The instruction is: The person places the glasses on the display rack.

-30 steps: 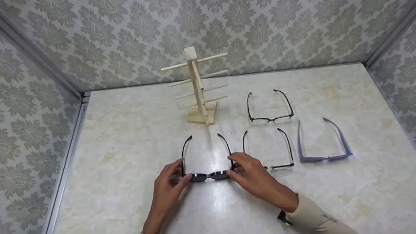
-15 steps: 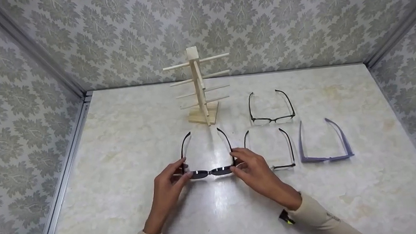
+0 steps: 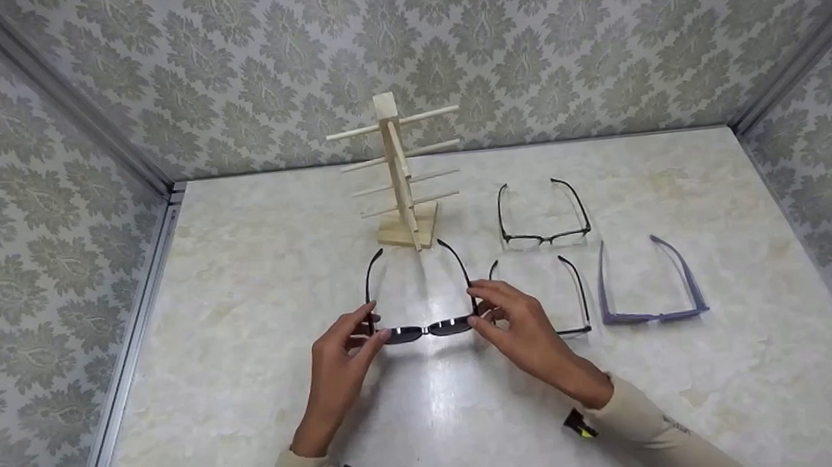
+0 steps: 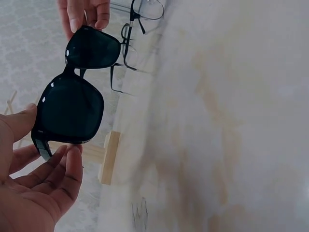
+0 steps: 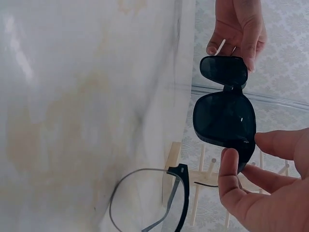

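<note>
L hand (image 3: 341, 364) & R hand (image 3: 526, 329) pinch shades (image 3: 426, 330) by 2 outer corners, near side of stand (image 3: 393, 164): prob. light, stiff, scratch-prone, so keep off lenses (image 3: 452, 326).

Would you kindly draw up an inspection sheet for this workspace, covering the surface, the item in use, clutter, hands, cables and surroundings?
Surface: pale marbled table, light glare near the middle.
Job's things: dark sunglasses, unfolded, held above the table.
Clutter: wooden stand, upright towards the back; purple glasses, black-rimmed glasses and a third pair, partly hidden by a hand, all unfolded.
Hands: left hand and right hand each grip one end of the sunglasses.
Cables: nothing seen.
Surroundings: patterned walls behind and at both sides.
</note>
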`<move>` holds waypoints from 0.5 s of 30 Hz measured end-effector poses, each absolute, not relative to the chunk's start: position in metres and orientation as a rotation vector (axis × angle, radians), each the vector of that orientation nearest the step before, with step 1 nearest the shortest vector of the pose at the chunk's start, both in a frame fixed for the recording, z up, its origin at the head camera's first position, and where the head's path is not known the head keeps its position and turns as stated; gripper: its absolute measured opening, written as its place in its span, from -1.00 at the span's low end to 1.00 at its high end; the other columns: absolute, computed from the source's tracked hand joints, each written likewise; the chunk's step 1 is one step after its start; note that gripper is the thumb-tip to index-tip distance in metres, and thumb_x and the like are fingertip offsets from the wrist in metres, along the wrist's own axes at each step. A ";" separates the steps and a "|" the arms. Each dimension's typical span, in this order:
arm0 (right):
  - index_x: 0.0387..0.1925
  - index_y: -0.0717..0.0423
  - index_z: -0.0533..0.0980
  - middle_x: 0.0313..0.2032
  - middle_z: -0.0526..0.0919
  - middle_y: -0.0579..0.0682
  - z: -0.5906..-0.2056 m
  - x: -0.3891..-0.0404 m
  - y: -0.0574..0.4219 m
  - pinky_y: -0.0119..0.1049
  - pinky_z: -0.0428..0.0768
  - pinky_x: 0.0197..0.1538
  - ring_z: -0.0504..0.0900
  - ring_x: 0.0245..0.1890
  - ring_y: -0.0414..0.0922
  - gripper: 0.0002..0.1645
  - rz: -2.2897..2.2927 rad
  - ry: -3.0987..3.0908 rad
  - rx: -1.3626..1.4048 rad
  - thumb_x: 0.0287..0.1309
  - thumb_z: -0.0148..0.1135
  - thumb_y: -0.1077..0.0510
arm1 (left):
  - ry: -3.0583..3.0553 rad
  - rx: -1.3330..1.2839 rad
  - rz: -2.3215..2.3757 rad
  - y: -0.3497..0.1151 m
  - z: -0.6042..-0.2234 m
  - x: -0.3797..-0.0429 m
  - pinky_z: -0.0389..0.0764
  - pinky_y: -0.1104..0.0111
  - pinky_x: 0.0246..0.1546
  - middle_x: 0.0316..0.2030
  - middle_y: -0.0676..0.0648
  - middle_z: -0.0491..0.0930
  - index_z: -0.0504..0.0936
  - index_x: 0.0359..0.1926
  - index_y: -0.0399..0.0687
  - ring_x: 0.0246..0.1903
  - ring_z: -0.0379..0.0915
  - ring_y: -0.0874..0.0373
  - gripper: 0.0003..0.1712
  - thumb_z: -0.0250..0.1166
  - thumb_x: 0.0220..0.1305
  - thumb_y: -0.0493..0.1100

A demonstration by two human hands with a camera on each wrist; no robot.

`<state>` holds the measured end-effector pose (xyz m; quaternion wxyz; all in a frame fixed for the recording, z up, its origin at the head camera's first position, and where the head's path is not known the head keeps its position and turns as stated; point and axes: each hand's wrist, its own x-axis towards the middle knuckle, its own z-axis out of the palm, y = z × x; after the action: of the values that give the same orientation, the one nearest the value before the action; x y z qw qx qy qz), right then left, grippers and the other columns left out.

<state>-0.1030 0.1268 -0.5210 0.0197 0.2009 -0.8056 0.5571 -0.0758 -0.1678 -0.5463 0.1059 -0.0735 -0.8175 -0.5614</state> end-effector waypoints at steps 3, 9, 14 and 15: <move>0.24 0.48 0.64 0.28 0.64 0.38 -0.518 -0.106 0.129 -0.26 0.82 0.00 0.79 -0.05 0.10 -0.52 1.708 -2.502 0.620 0.31 0.48 0.47 | -2.408 -0.230 -1.634 -0.165 -0.543 -0.079 0.84 0.15 -0.03 0.01 -0.24 0.78 0.70 0.38 -0.18 -0.09 0.77 0.07 -0.44 0.55 0.42 -0.23; 0.26 0.46 0.64 0.28 0.64 0.38 -0.510 -0.112 0.135 -0.25 0.82 0.02 0.79 -0.03 0.10 -0.51 1.717 -2.507 0.617 0.33 0.47 0.47 | -2.393 -0.258 -1.617 -0.159 -0.539 -0.085 0.83 0.18 -0.03 0.00 -0.21 0.78 0.70 0.38 -0.21 -0.10 0.77 0.05 -0.44 0.56 0.41 -0.25; 0.28 0.43 0.64 0.28 0.65 0.35 -0.506 -0.118 0.141 -0.23 0.82 0.04 0.78 -0.03 0.09 -0.51 1.721 -2.511 0.610 0.34 0.46 0.46 | -2.387 -0.270 -1.604 -0.153 -0.536 -0.089 0.83 0.19 -0.04 0.00 -0.25 0.78 0.70 0.38 -0.23 -0.10 0.78 0.04 -0.44 0.56 0.40 -0.26; 0.28 0.42 0.65 0.28 0.66 0.33 -0.505 -0.120 0.142 -0.23 0.82 0.05 0.78 -0.03 0.09 -0.51 1.723 -2.511 0.607 0.34 0.46 0.46 | -2.387 -0.273 -1.600 -0.152 -0.536 -0.090 0.84 0.19 -0.04 -0.01 -0.24 0.78 0.70 0.38 -0.24 -0.10 0.78 0.04 -0.44 0.56 0.40 -0.27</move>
<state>-0.1196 0.1423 -0.5054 0.0183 0.1953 -0.8085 0.5549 -0.0905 -0.1520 -0.5356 0.1271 -0.0938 -0.8202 -0.5499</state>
